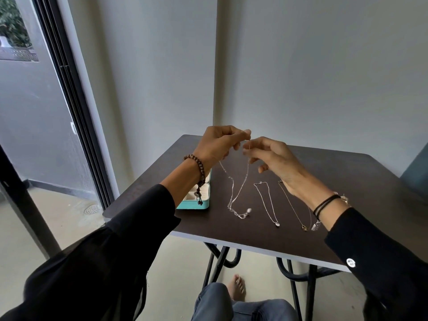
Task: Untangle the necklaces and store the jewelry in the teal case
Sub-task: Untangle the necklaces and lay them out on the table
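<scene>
Dark table (pixel 335 181) in grey-walled corner, teal case (pixel 194 206), left hand (pixel 217 144) and right hand (pixel 275 156) fingers (pixel 240 135) pinching dangling necklace (pixel 240 188)

soft, dim daylight from the window (pixel 16 28) at left; wide-angle bending at edges

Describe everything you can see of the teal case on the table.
The teal case is a rounded-cornered box, open, showing pale cream compartments. It sits flat by the left edge of the dark table. The left wrist's beaded bracelet and sleeve hide much of it; whether the tassel touches it is unclear.
</scene>
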